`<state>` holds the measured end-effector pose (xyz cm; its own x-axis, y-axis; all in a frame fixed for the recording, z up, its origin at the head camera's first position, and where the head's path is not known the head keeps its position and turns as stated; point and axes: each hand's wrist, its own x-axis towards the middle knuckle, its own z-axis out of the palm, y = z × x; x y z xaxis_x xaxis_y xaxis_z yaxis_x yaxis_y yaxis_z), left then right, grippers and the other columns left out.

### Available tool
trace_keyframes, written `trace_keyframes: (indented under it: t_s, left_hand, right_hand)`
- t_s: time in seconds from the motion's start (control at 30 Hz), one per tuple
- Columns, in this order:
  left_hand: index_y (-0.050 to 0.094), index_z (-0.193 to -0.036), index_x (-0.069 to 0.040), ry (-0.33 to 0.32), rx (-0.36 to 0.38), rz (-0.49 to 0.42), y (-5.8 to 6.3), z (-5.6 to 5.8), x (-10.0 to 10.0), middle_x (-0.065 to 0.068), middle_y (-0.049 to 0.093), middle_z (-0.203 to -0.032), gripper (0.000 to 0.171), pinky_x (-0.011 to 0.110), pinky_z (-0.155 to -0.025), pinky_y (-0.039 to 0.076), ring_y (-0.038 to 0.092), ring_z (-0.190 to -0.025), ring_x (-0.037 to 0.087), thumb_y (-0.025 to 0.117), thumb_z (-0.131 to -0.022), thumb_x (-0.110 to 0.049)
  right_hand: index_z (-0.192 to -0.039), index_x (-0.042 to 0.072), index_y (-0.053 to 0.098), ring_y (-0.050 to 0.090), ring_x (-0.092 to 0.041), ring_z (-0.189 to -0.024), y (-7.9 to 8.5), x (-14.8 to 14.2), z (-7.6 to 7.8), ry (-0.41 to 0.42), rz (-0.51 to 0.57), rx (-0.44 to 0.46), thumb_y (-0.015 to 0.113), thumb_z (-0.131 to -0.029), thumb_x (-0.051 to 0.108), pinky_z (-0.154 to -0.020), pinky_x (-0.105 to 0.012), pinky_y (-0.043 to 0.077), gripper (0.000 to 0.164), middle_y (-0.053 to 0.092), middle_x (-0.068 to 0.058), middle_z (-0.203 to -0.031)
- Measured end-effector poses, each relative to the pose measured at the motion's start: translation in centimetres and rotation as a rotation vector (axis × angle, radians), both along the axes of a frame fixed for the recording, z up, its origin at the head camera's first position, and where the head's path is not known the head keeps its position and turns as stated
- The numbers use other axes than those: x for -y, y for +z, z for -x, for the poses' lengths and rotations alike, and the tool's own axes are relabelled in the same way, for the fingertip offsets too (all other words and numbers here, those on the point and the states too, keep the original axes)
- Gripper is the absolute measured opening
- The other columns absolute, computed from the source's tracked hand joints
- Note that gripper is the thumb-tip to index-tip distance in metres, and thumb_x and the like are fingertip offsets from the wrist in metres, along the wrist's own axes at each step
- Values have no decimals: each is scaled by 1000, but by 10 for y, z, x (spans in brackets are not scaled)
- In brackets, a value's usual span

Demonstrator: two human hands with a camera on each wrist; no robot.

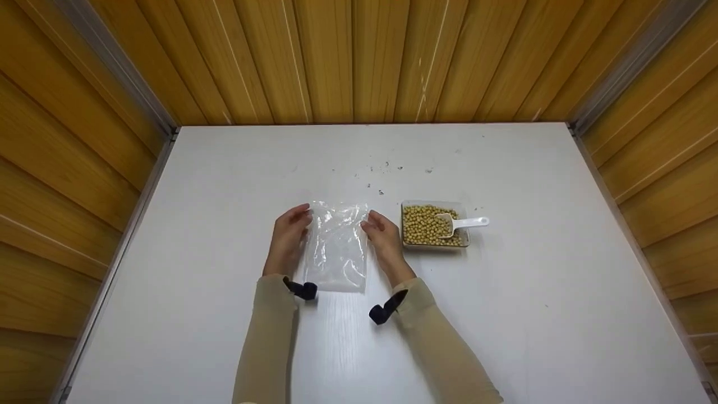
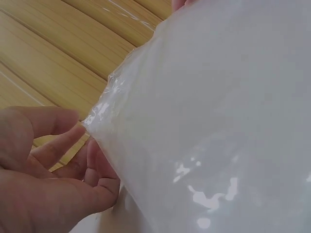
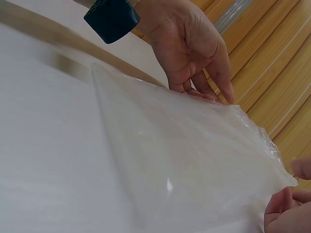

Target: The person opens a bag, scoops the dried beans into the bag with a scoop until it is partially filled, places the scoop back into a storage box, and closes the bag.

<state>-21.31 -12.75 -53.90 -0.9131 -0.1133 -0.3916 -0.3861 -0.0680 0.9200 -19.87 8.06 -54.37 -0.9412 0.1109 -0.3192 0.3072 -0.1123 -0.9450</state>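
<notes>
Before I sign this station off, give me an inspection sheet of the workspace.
Surface: white table, with marks.
Job's things: clear plastic bag, looks empty; clear tub of yellowish beans; white scoop lying in the beans, handle over the rim.
Clutter: small dark specks beyond the bag.
Grippers: left hand and right hand hold the bag's far corners.
Cables: nothing seen.
Surroundings: wood-patterned panels, metal edging.
</notes>
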Motion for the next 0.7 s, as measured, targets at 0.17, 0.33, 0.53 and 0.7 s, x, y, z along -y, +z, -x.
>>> trace_keyframes:
  t_s: [0.17, 0.33, 0.53, 0.7]
  left_hand:
    - [47, -140, -20, 2, -7, 44, 5, 1, -1, 5, 56, -127, 47, 31, -94, 44, 54, -111, 19, 58, -94, -17]
    - [55, -133, -12, -43, -32, 138, 10, 2, -2, 6, 57, -121, 38, 30, -92, 46, 54, -106, 18, 56, -95, -14]
    - [61, -123, -9, -77, -82, 169, 17, 3, -3, 8, 59, -114, 30, 29, -92, 48, 56, -102, 17, 57, -94, -12]
    - [64, -118, -7, -86, -152, 170, 27, 2, -4, 8, 61, -108, 25, 27, -88, 50, 58, -96, 16, 59, -94, -13]
  right_hand:
    - [-133, -1, 54, 59, -24, -113, -1, 1, 0, -9, -4, -13, 62, -90, 6, -88, -30, 49, 44, 56, -19, -134]
    - [-129, 1, 57, 59, -12, -94, 1, 1, 0, -17, -1, -3, 63, -90, 7, -76, -22, 48, 40, 62, -14, -120]
    - [-124, 0, 60, 56, -5, -81, 6, 1, -1, -37, 14, 3, 65, -89, 7, -69, -19, 46, 36, 64, -1, -97]
    - [-117, -2, 60, 56, -6, -78, 11, -1, -3, -28, 35, -17, 65, -89, 5, -69, -21, 45, 30, 63, 0, -91]
